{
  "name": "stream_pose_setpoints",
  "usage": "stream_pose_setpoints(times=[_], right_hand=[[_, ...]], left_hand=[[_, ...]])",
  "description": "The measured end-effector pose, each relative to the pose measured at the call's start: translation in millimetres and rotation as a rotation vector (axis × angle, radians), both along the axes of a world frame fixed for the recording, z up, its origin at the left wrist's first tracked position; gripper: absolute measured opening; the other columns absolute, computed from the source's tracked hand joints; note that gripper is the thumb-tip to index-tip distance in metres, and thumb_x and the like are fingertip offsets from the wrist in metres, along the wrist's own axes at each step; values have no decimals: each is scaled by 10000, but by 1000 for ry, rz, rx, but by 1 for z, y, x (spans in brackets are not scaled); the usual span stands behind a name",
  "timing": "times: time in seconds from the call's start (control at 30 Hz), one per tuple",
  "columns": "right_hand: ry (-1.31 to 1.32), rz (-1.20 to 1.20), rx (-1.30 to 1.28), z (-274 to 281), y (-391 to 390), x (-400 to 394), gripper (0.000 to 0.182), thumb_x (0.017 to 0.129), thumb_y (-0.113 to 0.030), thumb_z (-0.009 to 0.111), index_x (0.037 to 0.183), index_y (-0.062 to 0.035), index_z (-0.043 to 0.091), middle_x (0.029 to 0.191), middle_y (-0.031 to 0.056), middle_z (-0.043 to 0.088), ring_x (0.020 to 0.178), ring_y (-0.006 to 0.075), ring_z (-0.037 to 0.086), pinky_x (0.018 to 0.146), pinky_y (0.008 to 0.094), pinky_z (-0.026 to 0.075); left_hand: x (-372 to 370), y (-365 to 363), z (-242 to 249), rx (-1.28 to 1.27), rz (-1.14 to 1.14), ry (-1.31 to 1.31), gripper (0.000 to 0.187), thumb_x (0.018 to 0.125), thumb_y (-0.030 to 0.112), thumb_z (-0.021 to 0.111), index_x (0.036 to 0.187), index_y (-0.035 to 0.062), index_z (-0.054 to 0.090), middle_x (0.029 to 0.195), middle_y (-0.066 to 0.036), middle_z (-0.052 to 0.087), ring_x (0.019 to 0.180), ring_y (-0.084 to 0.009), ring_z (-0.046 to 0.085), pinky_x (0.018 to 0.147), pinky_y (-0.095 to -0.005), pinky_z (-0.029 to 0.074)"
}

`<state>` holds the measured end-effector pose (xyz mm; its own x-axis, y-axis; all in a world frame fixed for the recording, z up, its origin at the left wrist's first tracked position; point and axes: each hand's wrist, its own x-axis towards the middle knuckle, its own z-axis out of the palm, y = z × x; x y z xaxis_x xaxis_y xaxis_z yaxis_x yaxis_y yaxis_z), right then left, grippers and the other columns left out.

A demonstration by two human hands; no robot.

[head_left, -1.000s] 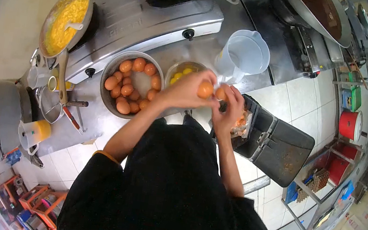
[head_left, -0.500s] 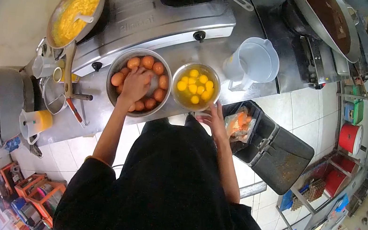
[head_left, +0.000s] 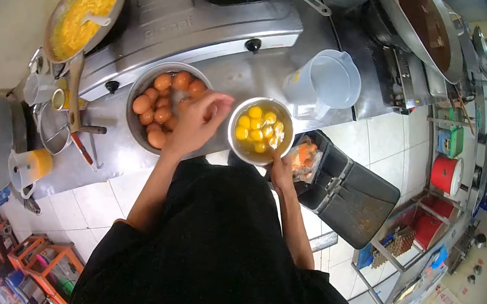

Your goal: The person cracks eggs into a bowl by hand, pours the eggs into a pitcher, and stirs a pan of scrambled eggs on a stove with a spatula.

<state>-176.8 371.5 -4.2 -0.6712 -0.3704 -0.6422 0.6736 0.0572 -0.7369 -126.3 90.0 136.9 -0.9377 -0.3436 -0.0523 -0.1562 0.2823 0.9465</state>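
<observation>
Brown whole eggs point(head_left: 161, 115) fill much of a round metal bowl point(head_left: 132, 126) on the steel counter. Over that bowl's right side is my left hand point(head_left: 199, 121), its fingers curled towards the smaller bowl; what they hold, if anything, is hidden. The smaller metal bowl point(head_left: 232, 139) contains several yellow yolks point(head_left: 257, 130) in clear liquid and sits near the counter's front edge. My right hand point(head_left: 282, 171) grips this bowl at its lower right rim, with the fingers partly hidden beneath it.
A clear plastic jug point(head_left: 335, 84) stands behind the yolk bowl. Below the counter's right side is an open black bin point(head_left: 367, 208). The stove point(head_left: 167, 27) carries pans, one with yellow food point(head_left: 88, 9). Utensils and a cup with yellow contents point(head_left: 33, 166) are at left.
My left hand has risen out of the egg bowl and moved right. My right hand, loosely spread beside the yolk bowl before, has closed on its rim. The view has shifted slightly.
</observation>
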Motion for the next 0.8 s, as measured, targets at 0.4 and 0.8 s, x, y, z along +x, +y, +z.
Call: stream_pose_setpoints(times=[0.4, 0.8], right_hand=[[-48, -269, 224, 159, 131, -3, 456, 1025, -143, 490, 1428, 35, 371, 1285, 235, 561, 1135, 326, 621, 883, 421, 601], [255, -277, 279, 233, 179, -132, 457, 1038, -202, 453, 1388, 78, 364, 1263, 229, 565, 1121, 305, 634, 877, 407, 600]], left_hand=[[-134, 141, -45, -113, -137, 195, 393, 816, 368, 774, 977, 16, 706, 921, -174, 717, 862, -339, 681, 804, -405, 526], [-148, 165, -67, -414, -96, 447, 178, 680, 3, 647, 842, 74, 669, 725, -114, 660, 664, -337, 650, 569, -415, 506]])
